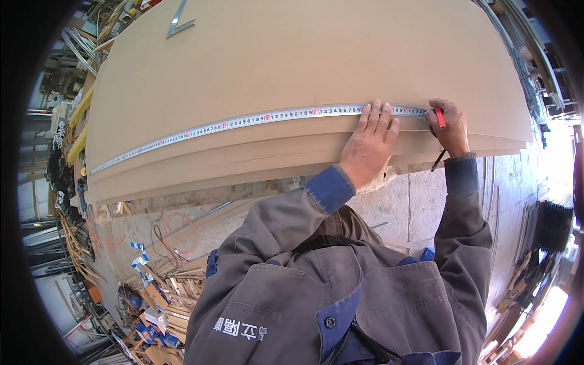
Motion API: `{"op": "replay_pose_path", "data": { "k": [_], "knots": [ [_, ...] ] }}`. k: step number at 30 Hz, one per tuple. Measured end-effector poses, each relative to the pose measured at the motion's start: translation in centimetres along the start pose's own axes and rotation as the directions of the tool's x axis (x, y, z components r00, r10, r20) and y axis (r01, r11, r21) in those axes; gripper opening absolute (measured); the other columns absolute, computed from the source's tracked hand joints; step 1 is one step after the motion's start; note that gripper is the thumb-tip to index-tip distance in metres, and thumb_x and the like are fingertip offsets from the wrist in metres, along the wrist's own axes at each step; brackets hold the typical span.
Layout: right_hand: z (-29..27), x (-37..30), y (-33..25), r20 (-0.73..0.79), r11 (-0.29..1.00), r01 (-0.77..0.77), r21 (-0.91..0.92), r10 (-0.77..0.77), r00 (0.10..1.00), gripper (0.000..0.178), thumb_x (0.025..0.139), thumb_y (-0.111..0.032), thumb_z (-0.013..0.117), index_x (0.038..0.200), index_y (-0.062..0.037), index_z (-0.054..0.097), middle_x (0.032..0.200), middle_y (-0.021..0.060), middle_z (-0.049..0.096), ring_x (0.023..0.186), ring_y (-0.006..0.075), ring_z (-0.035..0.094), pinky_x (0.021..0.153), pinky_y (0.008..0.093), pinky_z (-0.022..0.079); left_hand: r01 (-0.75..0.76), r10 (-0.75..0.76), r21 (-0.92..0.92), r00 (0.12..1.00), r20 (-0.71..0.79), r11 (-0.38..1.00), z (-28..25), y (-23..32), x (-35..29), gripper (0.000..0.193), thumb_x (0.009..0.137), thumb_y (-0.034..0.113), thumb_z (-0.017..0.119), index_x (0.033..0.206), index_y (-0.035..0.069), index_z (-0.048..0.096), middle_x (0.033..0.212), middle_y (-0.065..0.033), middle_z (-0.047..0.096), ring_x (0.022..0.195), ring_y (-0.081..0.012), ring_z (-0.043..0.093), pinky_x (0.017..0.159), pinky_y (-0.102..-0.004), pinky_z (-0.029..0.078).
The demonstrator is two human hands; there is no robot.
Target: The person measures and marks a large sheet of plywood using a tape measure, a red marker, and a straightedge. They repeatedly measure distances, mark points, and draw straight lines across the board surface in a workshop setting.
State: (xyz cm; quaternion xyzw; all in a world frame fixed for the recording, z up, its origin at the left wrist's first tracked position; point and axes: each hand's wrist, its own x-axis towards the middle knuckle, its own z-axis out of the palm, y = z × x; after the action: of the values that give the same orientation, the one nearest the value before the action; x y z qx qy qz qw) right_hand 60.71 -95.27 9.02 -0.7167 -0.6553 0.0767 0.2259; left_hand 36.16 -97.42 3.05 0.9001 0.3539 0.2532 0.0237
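Overall, left grip (370, 146) outspread on one tape (267, 118), right grip (453, 126) clasping one red object (440, 118)

Dk-gry jacket (274, 298) w/ blue cuffs (330, 188)

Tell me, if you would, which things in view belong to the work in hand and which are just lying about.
In use:
tape measure, stretched across the top board
left hand, fingers on the tape
right hand, holding a red object

Apparently lying about:
metal square, untouched, perhaps kept ready
wood offcuts, lower left
yellow bars, far left
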Motion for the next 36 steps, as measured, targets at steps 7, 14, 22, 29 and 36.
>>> {"op": "replay_pose_path", "data": {
  "k": [7,14,22,29,36],
  "knots": [
    [-1.2,0.4,-0.8,0.007,0.991,-0.048,0.129,0.047,0.999,0.03,0.086,-0.017,0.067,0.109,0.0007,0.074,0.099,0.018,0.075,0.095,0.0326,0.073,0.087,0.0376,0.056,-0.051,0.05,0.045,0.998,0.028,0.998,1.2,1.6,1.4,0.074,0.083,0.031,0.073,0.145,0.0,0.047,0.155,-0.0299,0.038,0.149,-0.049,0.03,0.125,-0.0556,0.021],
    [0.9,1.1,-6.3,0.175,0.676,-0.163,0.719,0.051,0.983,0.03,0.101,-0.019,0.06,0.116,0.0069,0.068,0.092,0.0095,0.074,0.087,0.0157,0.07,0.079,0.0289,0.056,-0.046,0.045,0.024,0.999,0.028,0.999,1.4,1.5,1.6,0.052,0.097,0.022,0.051,0.143,-0.002,0.049,0.154,-0.0319,0.04,0.147,-0.0503,0.033,0.124,-0.0565,0.022],
    [5.8,2.6,-10.0,0.225,0.652,-0.258,0.713,0.135,0.965,0.034,0.096,-0.027,0.063,0.089,0.0048,0.071,0.076,0.008,0.069,0.072,0.0125,0.064,0.066,0.0286,0.052,-0.044,0.037,0.063,0.993,0.113,0.997,1.4,1.3,1.5,0.058,0.093,0.025,0.058,0.144,0.0,0.047,0.149,-0.029,0.045,0.145,-0.0479,0.037,0.124,-0.0552,0.024],
    [6.3,2.9,-8.9,0.208,0.65,-0.269,0.711,0.171,0.963,0.032,0.095,-0.026,0.064,0.088,0.0047,0.071,0.073,0.0079,0.068,0.069,0.0124,0.064,0.064,0.0282,0.052,-0.035,0.021,0.113,0.992,0.121,0.993,1.4,1.5,1.7,0.057,0.092,0.026,0.06,0.143,0.002,0.049,0.148,-0.0277,0.047,0.145,-0.0473,0.037,0.123,-0.0543,0.025],
    [5.4,3.0,-9.1,0.238,0.605,-0.298,0.739,0.18,0.954,0.032,0.094,-0.025,0.064,0.082,0.004,0.069,0.071,0.0066,0.067,0.069,0.0112,0.063,0.064,0.0281,0.051,-0.038,0.028,0.113,0.996,0.084,0.993,1.7,1.3,1.8,0.053,0.097,0.029,0.054,0.142,0.002,0.051,0.146,-0.0258,0.05,0.141,-0.0444,0.043,0.123,-0.0533,0.025]
  ]
}}
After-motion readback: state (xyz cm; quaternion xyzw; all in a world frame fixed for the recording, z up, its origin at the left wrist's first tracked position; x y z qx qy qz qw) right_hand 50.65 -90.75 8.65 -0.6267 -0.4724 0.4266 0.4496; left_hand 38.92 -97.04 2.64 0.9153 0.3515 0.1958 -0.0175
